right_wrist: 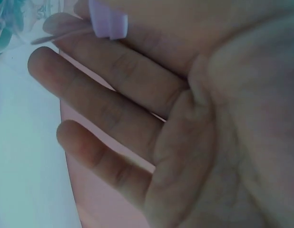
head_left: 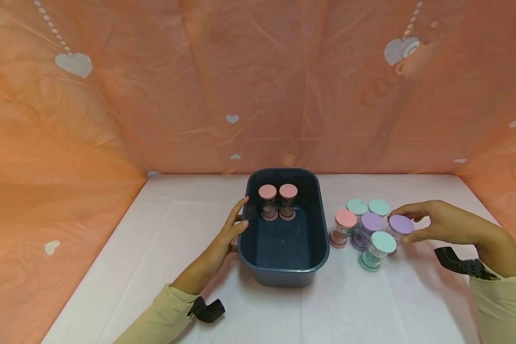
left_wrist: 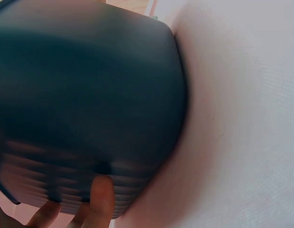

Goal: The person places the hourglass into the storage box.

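Observation:
A dark blue plastic bin (head_left: 279,246) stands on the table, holding two small clear jars with pink lids (head_left: 267,192) at its far end. My left hand (head_left: 217,243) rests against the bin's left side, fingertips and thumb at the rim; the left wrist view shows fingers (left_wrist: 102,197) on the ribbed wall. Right of the bin, my right hand (head_left: 451,227) pinches a purple-lidded jar (head_left: 401,223) between thumb and forefinger. Its purple lid (right_wrist: 109,21) shows in the right wrist view, beyond the other, outstretched fingers (right_wrist: 99,114).
Close beside the held jar stand another purple-lidded jar (head_left: 371,222), a pink-lidded jar (head_left: 345,220) and three mint-lidded ones, the nearest mint-lidded jar (head_left: 383,243) in front. White cloth (head_left: 189,205) covers the table. An orange sheet with hearts (head_left: 262,95) hangs behind and at both sides.

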Available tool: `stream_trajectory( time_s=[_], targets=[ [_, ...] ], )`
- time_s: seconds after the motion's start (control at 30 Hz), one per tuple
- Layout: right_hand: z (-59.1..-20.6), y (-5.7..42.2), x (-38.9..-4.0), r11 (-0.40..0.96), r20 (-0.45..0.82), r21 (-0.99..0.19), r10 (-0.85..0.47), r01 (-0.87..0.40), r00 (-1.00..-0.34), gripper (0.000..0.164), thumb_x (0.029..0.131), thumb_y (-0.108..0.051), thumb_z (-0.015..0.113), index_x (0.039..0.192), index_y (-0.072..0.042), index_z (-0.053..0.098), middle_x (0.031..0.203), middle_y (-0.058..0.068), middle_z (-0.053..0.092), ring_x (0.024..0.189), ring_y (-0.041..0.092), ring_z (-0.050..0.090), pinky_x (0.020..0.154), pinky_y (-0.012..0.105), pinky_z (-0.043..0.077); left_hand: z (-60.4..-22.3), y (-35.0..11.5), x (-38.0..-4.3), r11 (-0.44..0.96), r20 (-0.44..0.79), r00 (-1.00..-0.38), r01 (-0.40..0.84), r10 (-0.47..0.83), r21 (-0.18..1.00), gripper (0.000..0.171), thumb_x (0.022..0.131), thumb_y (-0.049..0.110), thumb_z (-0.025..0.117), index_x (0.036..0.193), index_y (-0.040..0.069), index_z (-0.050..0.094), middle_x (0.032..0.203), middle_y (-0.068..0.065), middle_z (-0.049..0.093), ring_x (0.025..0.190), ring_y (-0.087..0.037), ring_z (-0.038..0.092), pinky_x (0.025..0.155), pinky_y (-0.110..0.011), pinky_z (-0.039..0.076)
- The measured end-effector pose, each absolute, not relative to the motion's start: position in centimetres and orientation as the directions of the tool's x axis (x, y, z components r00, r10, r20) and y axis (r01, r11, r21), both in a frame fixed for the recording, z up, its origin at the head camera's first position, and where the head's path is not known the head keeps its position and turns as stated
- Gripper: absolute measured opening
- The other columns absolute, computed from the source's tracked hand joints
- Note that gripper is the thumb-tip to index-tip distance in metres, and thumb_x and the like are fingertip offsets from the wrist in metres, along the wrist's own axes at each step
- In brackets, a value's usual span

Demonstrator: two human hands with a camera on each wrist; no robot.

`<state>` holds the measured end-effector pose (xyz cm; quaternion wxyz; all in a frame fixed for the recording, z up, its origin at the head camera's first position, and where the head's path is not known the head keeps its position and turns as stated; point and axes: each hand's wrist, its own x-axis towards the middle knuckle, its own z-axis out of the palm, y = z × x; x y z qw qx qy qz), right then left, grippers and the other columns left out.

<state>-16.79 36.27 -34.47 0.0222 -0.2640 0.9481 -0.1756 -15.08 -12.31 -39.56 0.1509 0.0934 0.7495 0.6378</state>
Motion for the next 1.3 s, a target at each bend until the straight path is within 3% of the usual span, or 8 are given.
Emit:
stream_trajectory(
  time_s=[0.17,0.5,0.77,1.0,1.17,1.3],
  targets=[
    [-34.4,36.4,-16.7,0.811,0.054,-0.34,-0.488,-0.476,-0.871,0.049,0.075,-0.036,0.085,0.121,-0.026,0.069,0.112,-0.019,0.069,0.094,-0.009,0.059,0.078,0.025,0.051,-39.6,-12.3,-15.1,0.174,-0.115,-0.939,-0.06,0.325,0.983,0.057,0.097,0.048,0.039,0.149,0.059,0.018,0.161,-0.008,0.015,0.144,-0.039,0.029,0.101,-0.059,0.038],
    [-33.1,36.9,-15.9,0.795,0.195,-0.332,-0.469,-0.508,-0.862,0.047,0.077,-0.021,0.084,0.119,-0.03,0.064,0.096,-0.022,0.066,0.09,-0.009,0.058,0.075,0.011,0.041,-39.5,-12.3,-15.0,0.165,-0.118,-0.94,-0.067,0.321,0.984,0.058,0.097,0.049,0.039,0.149,0.058,0.018,0.159,-0.009,0.017,0.141,-0.04,0.034,0.1,-0.055,0.039],
    [-32.1,37.5,-15.1,0.797,0.2,-0.406,-0.4,-0.447,-0.895,0.047,0.079,-0.015,0.083,0.121,-0.026,0.064,0.102,-0.022,0.065,0.094,-0.012,0.054,0.073,0.009,0.038,-39.6,-12.3,-15.2,0.167,-0.11,-0.94,-0.057,0.324,0.984,0.058,0.096,0.049,0.039,0.149,0.058,0.018,0.16,-0.009,0.016,0.143,-0.039,0.03,0.101,-0.058,0.038],
    [-31.1,37.6,-14.3,0.818,0.149,-0.475,-0.287,-0.323,-0.946,0.046,0.082,-0.02,0.081,0.124,-0.028,0.064,0.109,-0.029,0.061,0.099,-0.02,0.048,0.073,0.01,0.035,-39.6,-12.3,-15.2,0.175,-0.108,-0.941,-0.054,0.322,0.983,0.058,0.096,0.048,0.039,0.15,0.058,0.018,0.159,-0.009,0.017,0.142,-0.039,0.031,0.099,-0.056,0.039],
    [-30.9,37.2,-14.1,0.795,0.219,-0.495,-0.277,-0.351,-0.936,0.049,0.081,-0.014,0.081,0.126,-0.023,0.063,0.11,-0.033,0.058,0.1,-0.023,0.046,0.075,0.004,0.032,-39.5,-12.2,-15.1,0.172,-0.107,-0.94,-0.052,0.325,0.984,0.058,0.096,0.048,0.038,0.15,0.058,0.017,0.16,-0.008,0.016,0.143,-0.039,0.031,0.1,-0.056,0.039],
    [-30.8,36.5,-14.3,0.755,0.299,-0.538,-0.245,-0.375,-0.922,0.048,0.08,-0.005,0.08,0.125,-0.017,0.065,0.109,-0.028,0.061,0.096,-0.018,0.053,0.078,0.001,0.034,-39.6,-12.2,-15.1,0.16,-0.1,-0.938,-0.049,0.33,0.986,0.058,0.097,0.048,0.038,0.15,0.057,0.018,0.162,-0.007,0.013,0.145,-0.039,0.027,0.101,-0.059,0.039]
  ],
)
